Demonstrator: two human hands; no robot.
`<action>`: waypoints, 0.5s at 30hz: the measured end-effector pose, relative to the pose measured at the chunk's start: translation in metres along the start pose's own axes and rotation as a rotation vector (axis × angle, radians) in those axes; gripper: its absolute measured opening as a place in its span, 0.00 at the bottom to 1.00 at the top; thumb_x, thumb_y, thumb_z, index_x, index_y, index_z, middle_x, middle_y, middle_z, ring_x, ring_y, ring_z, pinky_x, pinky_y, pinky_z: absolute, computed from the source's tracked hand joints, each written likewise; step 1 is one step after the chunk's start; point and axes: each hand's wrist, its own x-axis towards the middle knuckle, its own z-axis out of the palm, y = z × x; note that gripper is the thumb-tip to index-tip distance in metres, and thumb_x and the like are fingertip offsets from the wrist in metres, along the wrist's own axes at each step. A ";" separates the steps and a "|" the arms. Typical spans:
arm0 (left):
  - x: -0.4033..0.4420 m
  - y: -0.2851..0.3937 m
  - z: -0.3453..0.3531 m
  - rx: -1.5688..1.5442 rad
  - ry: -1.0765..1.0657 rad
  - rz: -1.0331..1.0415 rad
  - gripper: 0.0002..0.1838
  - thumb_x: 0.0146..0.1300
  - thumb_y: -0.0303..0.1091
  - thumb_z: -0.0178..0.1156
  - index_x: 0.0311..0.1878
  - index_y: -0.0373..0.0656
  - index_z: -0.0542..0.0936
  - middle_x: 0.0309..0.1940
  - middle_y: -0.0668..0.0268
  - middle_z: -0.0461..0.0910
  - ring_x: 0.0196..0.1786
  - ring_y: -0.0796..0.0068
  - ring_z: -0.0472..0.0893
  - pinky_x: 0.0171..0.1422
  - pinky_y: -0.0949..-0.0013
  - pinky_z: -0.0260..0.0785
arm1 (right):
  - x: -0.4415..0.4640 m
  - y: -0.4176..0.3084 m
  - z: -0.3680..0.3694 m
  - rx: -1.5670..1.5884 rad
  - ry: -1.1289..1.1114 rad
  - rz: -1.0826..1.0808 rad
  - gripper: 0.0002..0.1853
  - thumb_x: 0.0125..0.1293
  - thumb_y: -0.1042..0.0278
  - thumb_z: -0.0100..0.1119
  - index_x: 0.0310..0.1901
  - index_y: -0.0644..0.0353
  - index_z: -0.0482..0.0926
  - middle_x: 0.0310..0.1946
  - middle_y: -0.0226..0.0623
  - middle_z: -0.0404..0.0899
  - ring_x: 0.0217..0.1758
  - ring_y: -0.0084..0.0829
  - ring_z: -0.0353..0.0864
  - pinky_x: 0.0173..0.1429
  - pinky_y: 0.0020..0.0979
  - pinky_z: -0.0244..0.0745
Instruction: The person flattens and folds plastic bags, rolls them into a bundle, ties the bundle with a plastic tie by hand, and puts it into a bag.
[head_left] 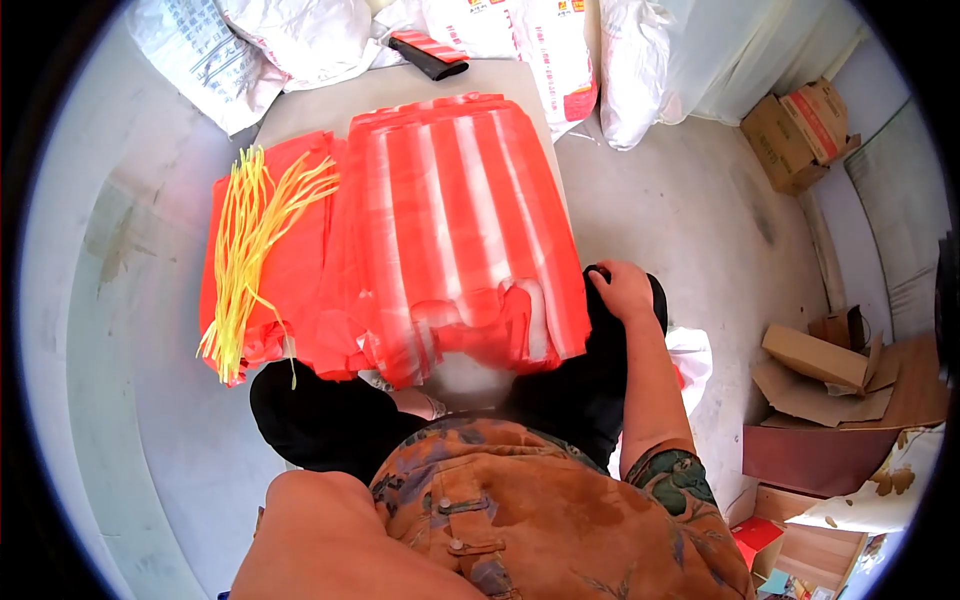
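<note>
My right hand (pixel 622 290) rests on my right knee beside the edge of the stack, its fingers laid loosely over the black trousers with nothing in them. Close to it, a tall stack of red-and-white striped plastic bags (pixel 455 200) lies flat, its cut handle ends turned towards me. Plain red plastic bags (pixel 305 210) lie against its left side. On these sits a loose bundle of yellow ties (pixel 240 260), several strands hanging over the front. Of my left arm only the upper part shows at the bottom; the left hand is out of sight.
Under the bags is a grey table (pixel 540 130) with a dark roll (pixel 432 62) at its far edge. Several full white sacks (pixel 310 40) stand behind. To the right are cardboard boxes (pixel 795 135) by the wall and opened cartons (pixel 825 365). A white bag (pixel 690 360) lies beside my right leg.
</note>
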 end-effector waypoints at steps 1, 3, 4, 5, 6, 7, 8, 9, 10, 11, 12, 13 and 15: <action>0.002 -0.010 -0.001 -0.176 -0.009 0.054 0.16 0.62 0.21 0.63 0.35 0.43 0.63 0.28 0.69 0.68 0.23 0.80 0.64 0.33 0.80 0.64 | 0.000 -0.001 -0.001 -0.001 -0.003 0.002 0.20 0.72 0.50 0.62 0.54 0.55 0.88 0.48 0.42 0.90 0.55 0.47 0.86 0.61 0.46 0.79; 0.006 -0.030 -0.007 -0.641 -0.112 0.144 0.17 0.63 0.20 0.63 0.34 0.44 0.62 0.28 0.70 0.69 0.22 0.81 0.64 0.31 0.81 0.62 | -0.001 -0.004 -0.005 -0.005 -0.009 0.007 0.20 0.72 0.50 0.62 0.54 0.55 0.88 0.48 0.42 0.90 0.55 0.47 0.86 0.61 0.46 0.79; 0.012 -0.037 -0.012 -0.863 -0.196 0.164 0.17 0.63 0.19 0.63 0.33 0.45 0.62 0.28 0.69 0.70 0.22 0.82 0.64 0.30 0.82 0.62 | -0.002 -0.004 -0.006 -0.003 -0.006 0.006 0.20 0.72 0.50 0.62 0.54 0.54 0.88 0.48 0.42 0.90 0.55 0.47 0.86 0.61 0.46 0.79; 0.017 -0.040 -0.017 -0.875 -0.266 0.169 0.18 0.64 0.19 0.63 0.33 0.46 0.62 0.29 0.69 0.71 0.22 0.82 0.64 0.29 0.83 0.61 | -0.002 -0.005 -0.006 -0.001 -0.004 0.004 0.19 0.72 0.50 0.62 0.54 0.54 0.88 0.49 0.42 0.90 0.55 0.48 0.86 0.61 0.46 0.79; 0.018 -0.031 -0.015 -0.623 -0.255 0.049 0.18 0.64 0.19 0.63 0.33 0.46 0.62 0.30 0.69 0.72 0.22 0.83 0.64 0.29 0.83 0.61 | -0.002 -0.005 -0.006 0.001 -0.001 0.002 0.19 0.72 0.50 0.62 0.54 0.54 0.88 0.49 0.42 0.90 0.55 0.48 0.86 0.62 0.46 0.79; 0.024 -0.021 -0.012 -0.373 -0.276 -0.065 0.18 0.65 0.19 0.63 0.32 0.46 0.63 0.31 0.69 0.73 0.22 0.83 0.65 0.29 0.83 0.61 | -0.002 -0.006 -0.006 -0.001 0.004 0.001 0.19 0.72 0.50 0.62 0.55 0.54 0.88 0.49 0.42 0.90 0.55 0.48 0.86 0.62 0.46 0.79; 0.026 -0.017 -0.009 -0.173 -0.274 -0.133 0.17 0.65 0.19 0.64 0.33 0.46 0.64 0.31 0.68 0.74 0.23 0.82 0.66 0.29 0.81 0.62 | -0.001 -0.006 -0.006 -0.003 0.008 0.001 0.20 0.73 0.50 0.62 0.55 0.54 0.88 0.48 0.42 0.90 0.55 0.48 0.86 0.62 0.46 0.79; 0.026 -0.018 -0.009 -0.101 -0.272 -0.133 0.16 0.64 0.19 0.64 0.34 0.45 0.65 0.32 0.67 0.74 0.24 0.81 0.67 0.30 0.80 0.63 | -0.002 -0.006 -0.005 -0.006 0.010 0.003 0.20 0.73 0.50 0.62 0.55 0.54 0.88 0.48 0.42 0.90 0.55 0.48 0.86 0.62 0.46 0.79; 0.024 -0.018 -0.008 -0.051 -0.268 -0.131 0.15 0.64 0.20 0.64 0.35 0.45 0.65 0.32 0.67 0.75 0.24 0.80 0.68 0.30 0.79 0.65 | -0.002 -0.004 -0.003 0.008 0.020 0.000 0.19 0.72 0.50 0.61 0.53 0.54 0.88 0.48 0.42 0.90 0.55 0.48 0.86 0.62 0.47 0.79; 0.022 -0.020 -0.008 -0.036 -0.269 -0.114 0.14 0.64 0.20 0.64 0.36 0.45 0.66 0.32 0.66 0.76 0.25 0.79 0.69 0.31 0.77 0.66 | 0.000 -0.003 -0.001 0.022 0.031 -0.003 0.19 0.72 0.50 0.61 0.51 0.54 0.89 0.47 0.43 0.90 0.55 0.49 0.86 0.62 0.47 0.79; 0.021 -0.025 -0.009 -0.026 -0.270 -0.097 0.14 0.64 0.20 0.65 0.36 0.44 0.67 0.33 0.65 0.76 0.26 0.78 0.70 0.31 0.76 0.67 | 0.001 -0.002 0.001 0.035 0.044 -0.006 0.18 0.71 0.50 0.61 0.50 0.54 0.90 0.47 0.44 0.90 0.54 0.50 0.86 0.62 0.48 0.79; 0.021 -0.029 -0.010 -0.025 -0.278 -0.072 0.13 0.64 0.20 0.65 0.37 0.44 0.68 0.33 0.65 0.77 0.26 0.77 0.71 0.32 0.75 0.68 | 0.000 -0.001 0.001 0.036 0.051 -0.007 0.18 0.71 0.51 0.61 0.50 0.54 0.89 0.47 0.43 0.90 0.54 0.50 0.86 0.62 0.48 0.79; 0.019 -0.035 -0.013 -0.052 -0.303 -0.016 0.12 0.64 0.21 0.66 0.39 0.43 0.70 0.34 0.63 0.78 0.28 0.75 0.74 0.33 0.72 0.70 | 0.000 0.000 0.003 0.037 0.069 -0.013 0.17 0.71 0.51 0.62 0.50 0.54 0.89 0.46 0.43 0.90 0.54 0.50 0.86 0.61 0.48 0.79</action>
